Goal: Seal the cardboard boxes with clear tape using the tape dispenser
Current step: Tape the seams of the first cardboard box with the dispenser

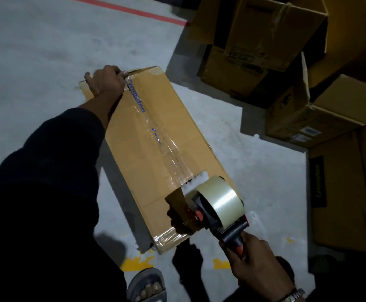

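A long flat cardboard box [147,131] lies on the grey floor, running from upper left to lower right. A strip of clear tape [166,153] stretches along its middle seam over blue lettering. My left hand [105,80] grips the box's far end, fingers curled over the edge. My right hand [252,260] holds the black and red handle of the tape dispenser [217,208], whose clear roll sits over the box's near end with tape drawn out to the seam.
Stacks of brown cardboard boxes [265,35] stand at the upper right, one with open flaps [308,110]. A tall box [347,192] stands at the right. A red floor line [134,9] crosses the top. My sandalled foot [147,284] shows at the bottom.
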`<state>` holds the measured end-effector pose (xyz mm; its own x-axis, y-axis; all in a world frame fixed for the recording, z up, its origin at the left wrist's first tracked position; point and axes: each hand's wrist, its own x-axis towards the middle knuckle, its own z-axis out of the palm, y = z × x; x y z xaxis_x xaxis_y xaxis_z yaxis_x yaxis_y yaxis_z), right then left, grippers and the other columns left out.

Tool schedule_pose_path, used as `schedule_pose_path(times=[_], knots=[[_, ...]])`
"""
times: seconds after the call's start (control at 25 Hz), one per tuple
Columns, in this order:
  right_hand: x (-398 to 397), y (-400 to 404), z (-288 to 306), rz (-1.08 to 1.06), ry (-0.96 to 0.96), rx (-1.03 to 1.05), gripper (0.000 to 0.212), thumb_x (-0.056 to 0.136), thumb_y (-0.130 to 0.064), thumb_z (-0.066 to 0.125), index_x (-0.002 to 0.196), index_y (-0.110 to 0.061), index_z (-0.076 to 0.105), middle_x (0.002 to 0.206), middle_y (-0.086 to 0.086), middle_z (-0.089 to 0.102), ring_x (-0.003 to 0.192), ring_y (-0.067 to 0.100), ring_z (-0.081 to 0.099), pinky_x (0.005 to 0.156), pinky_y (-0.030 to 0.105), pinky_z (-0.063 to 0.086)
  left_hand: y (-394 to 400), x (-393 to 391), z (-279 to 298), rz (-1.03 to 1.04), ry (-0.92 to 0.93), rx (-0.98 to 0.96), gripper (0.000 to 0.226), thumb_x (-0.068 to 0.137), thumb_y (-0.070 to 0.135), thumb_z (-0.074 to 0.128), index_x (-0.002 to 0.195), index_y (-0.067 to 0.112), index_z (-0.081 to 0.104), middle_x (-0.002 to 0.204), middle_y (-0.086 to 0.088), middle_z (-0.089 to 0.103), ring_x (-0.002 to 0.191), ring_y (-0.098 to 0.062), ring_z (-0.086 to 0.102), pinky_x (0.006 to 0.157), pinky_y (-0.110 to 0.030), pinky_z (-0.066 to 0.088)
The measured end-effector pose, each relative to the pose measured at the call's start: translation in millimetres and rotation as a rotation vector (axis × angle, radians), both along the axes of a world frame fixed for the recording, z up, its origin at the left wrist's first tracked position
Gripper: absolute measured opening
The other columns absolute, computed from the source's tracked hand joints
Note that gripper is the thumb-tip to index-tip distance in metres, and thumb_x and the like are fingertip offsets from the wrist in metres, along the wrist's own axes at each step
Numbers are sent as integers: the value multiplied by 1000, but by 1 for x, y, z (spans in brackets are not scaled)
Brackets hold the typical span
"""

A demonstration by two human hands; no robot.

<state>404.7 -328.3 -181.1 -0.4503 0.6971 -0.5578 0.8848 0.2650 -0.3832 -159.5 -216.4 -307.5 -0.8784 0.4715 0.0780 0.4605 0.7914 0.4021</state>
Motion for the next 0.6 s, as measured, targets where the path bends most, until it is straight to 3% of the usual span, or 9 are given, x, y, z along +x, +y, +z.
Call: schedule_pose_path(times=[0.16,0.28,0.48,0.6], knots=[[7,-3,-8,-4,-59,52,27,91,-48,63,78,-30,47,66,-5,57,77,23,65,53,26,38,4,0,10,-21,-112,-5,41,102,55,55,118,23,76,122,-15,74,129,-37,60,125,-57,8],[14,-6,-10,18,-88,79,27,89,-51,63,80,-34,44,75,-3,62,97,28,66,65,33,38,3,-4,15,-8,-134,-21,41,102,56,55,119,24,75,125,-16,72,132,-37,58,126,-57,5],[45,-16,-17,-83,-92,-32,19,75,-57,62,78,-45,47,75,-13,59,106,22,69,77,26,49,4,-5,13,-32,-160,-17,45,100,59,56,121,23,74,130,-16,70,134,-37,56,127,-58,7],[53,-17,-19,-92,-74,-55,20,82,-48,67,78,-44,47,76,-14,58,106,22,68,79,28,50,6,-11,9,-46,-149,-62,48,98,60,57,118,21,76,128,-16,71,133,-39,56,125,-61,9]])
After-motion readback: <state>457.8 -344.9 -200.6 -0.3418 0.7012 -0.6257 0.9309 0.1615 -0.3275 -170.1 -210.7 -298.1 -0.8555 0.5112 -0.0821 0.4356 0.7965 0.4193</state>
